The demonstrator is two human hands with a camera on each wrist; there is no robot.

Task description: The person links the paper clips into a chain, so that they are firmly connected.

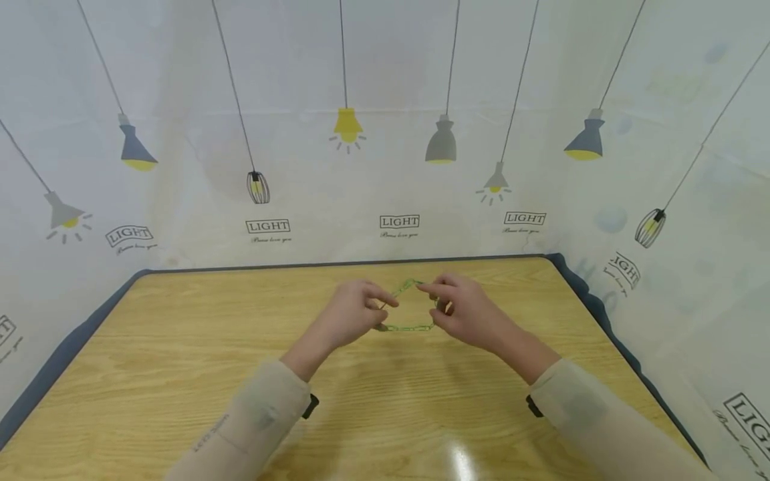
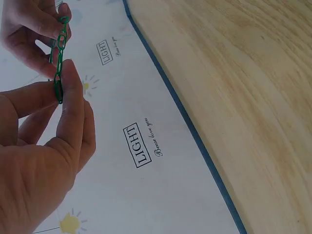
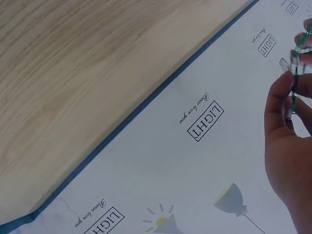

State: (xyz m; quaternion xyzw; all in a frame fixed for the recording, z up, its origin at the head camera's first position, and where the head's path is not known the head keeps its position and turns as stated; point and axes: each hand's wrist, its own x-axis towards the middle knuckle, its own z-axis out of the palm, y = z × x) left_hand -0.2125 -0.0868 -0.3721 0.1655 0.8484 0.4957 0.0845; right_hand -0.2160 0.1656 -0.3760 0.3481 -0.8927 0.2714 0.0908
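Note:
A green chain of elongated links forms a loop between my two hands above the table. My left hand pinches its left side; in the left wrist view, thumb and fingers close on the green links. Opposite it, my right hand pinches the right side, and the right wrist view shows green links between its thumb and finger. One stretch of chain sags along the bottom of the loop, and another rises to a peak at the top. Fingertips hide parts of the links.
Below the hands lies a wood-grain table with a dark blue edge. A pale backdrop printed with hanging lamps and lettering surrounds it on the back and sides. Dark wrist devices show under both light sleeves.

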